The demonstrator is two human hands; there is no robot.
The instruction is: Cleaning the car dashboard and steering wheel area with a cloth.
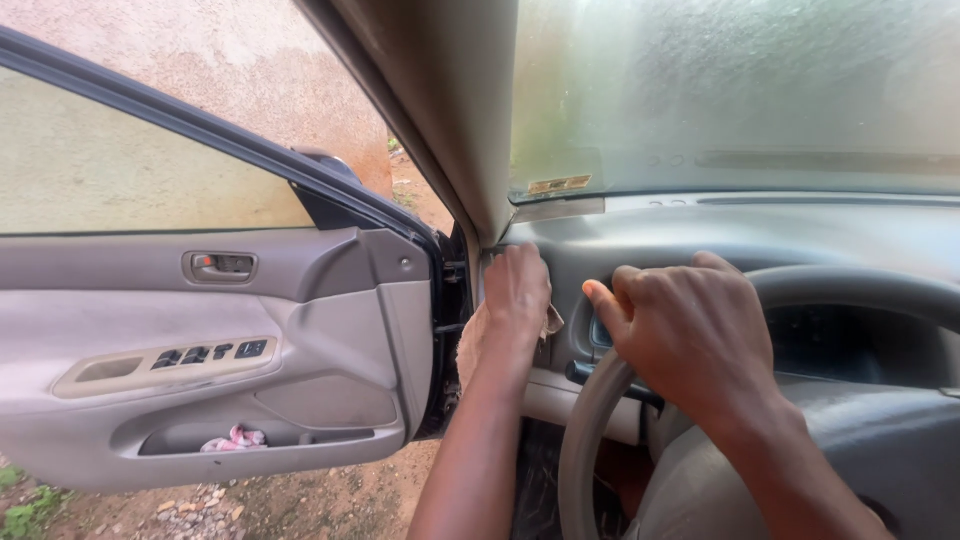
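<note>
I sit in a car's driver seat. My left hand [517, 290] is closed around a pale cloth [551, 322] and presses it against the left end of the grey dashboard [700, 235], beside the door pillar. Only a corner of the cloth shows past my fingers. My right hand [690, 330] grips the top left of the grey steering wheel [590, 440], thumb pointing left along the rim.
The driver's door [200, 350] stands wide open at left, with a switch panel [210, 353], an inner handle [222, 266] and a crumpled rag in its pocket [233, 438]. Reddish dirt ground [330, 505] lies below. The windshield [740, 90] looks hazy and dirty.
</note>
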